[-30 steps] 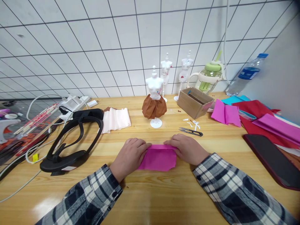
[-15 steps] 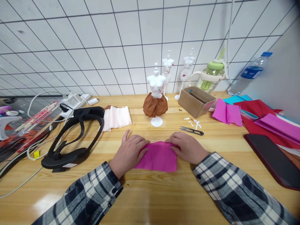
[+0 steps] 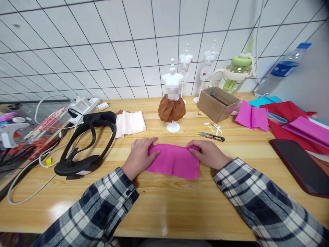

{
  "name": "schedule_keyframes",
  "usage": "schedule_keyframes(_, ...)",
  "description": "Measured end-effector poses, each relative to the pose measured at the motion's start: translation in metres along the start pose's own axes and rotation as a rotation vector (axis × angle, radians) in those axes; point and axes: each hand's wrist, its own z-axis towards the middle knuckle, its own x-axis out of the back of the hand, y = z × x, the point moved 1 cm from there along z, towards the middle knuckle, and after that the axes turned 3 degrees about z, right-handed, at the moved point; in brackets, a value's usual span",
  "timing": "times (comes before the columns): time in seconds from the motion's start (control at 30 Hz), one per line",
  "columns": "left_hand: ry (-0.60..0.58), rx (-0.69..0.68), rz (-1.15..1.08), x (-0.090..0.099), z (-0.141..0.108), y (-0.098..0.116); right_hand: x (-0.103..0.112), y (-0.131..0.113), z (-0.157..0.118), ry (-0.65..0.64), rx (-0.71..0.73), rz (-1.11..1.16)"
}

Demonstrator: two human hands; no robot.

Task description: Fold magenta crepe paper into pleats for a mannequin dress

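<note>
A magenta cloth (image 3: 174, 161) lies on the wooden table in front of me, its far edge slightly folded. My left hand (image 3: 141, 156) pinches its upper left corner between thumb and fingers. At the upper right corner, my right hand (image 3: 208, 153) grips the same cloth, thumb below and fingers above. Beyond the cloth stands a small white dress form (image 3: 172, 80) wearing a gathered brown skirt (image 3: 171, 109). Black thread snips (image 3: 212, 136) rest beyond my right hand, beside small white scraps (image 3: 218, 129).
Left are a black headset (image 3: 92, 164), pale pink fabric (image 3: 131, 122), cables and a power strip (image 3: 84, 108). A cardboard box (image 3: 217, 104), green-lidded jug (image 3: 238, 73), bottle (image 3: 284, 70), red fabric (image 3: 282, 113) and phone (image 3: 300, 166) are at the right. Two more dress forms stand behind.
My left hand has shifted to the cloth's left corner and closed on it. My right hand has moved slightly outward, and the cloth's upper edge is spread wider. The view has tilted down a little.
</note>
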Motion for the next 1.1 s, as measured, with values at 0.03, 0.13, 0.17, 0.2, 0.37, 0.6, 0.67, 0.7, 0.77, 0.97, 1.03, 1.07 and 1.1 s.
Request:
schedule_keyframes(0.03, -0.009, 0.004, -0.014, -0.0003, 0.0008, -0.0012, 0.0, -0.0001, 0.0001, -0.002, 0.004, -0.009)
schedule_keyframes(0.13, -0.026, -0.012, -0.074, 0.0007, 0.0026, -0.0027, 0.0002, 0.0013, 0.0009, 0.006, 0.034, -0.029)
schedule_keyframes(0.17, -0.031, -0.025, -0.098, 0.0012, 0.003, -0.0028, 0.0002, 0.0023, 0.0013, 0.01, 0.054, -0.035)
schedule_keyframes(0.2, -0.035, -0.04, -0.122, 0.0016, 0.0034, -0.003, 0.0001, 0.0033, 0.0016, 0.015, 0.076, -0.043)
schedule_keyframes(0.37, -0.02, -0.106, -0.193, 0.0022, 0.0052, -0.0068, -0.0003, 0.0074, 0.0024, 0.041, 0.158, -0.074)
schedule_keyframes(0.6, -0.022, -0.133, -0.229, 0.0039, 0.0057, -0.0103, -0.0009, 0.0048, 0.0017, 0.037, 0.16, -0.095)
schedule_keyframes(0.67, -0.032, -0.113, -0.275, 0.0053, 0.0051, -0.0096, -0.0008, 0.0043, 0.0012, 0.041, 0.15, -0.079)
schedule_keyframes(0.7, -0.025, -0.087, -0.322, 0.0063, 0.0046, -0.0092, -0.0007, 0.0042, 0.0009, 0.043, 0.138, -0.062)
schedule_keyframes(0.77, 0.011, 0.014, -0.491, 0.0084, 0.0034, -0.0091, -0.0007, 0.0041, 0.0001, 0.043, 0.09, 0.003)
schedule_keyframes(0.97, -0.033, 0.382, -1.097, 0.0086, 0.0, -0.0085, -0.0044, 0.0034, -0.0017, -0.007, -0.001, 0.186)
schedule_keyframes(1.03, -0.034, 0.401, -1.123, 0.0079, 0.0004, -0.0073, -0.0053, 0.0037, -0.0015, -0.006, 0.007, 0.178)
schedule_keyframes(1.07, -0.03, 0.399, -1.116, 0.0076, 0.0008, -0.0067, -0.0054, 0.0041, -0.0012, -0.002, 0.01, 0.172)
schedule_keyframes(1.1, -0.029, 0.394, -1.1, 0.0074, 0.0013, -0.0063, -0.0053, 0.0045, -0.0009, 0.002, 0.011, 0.164)
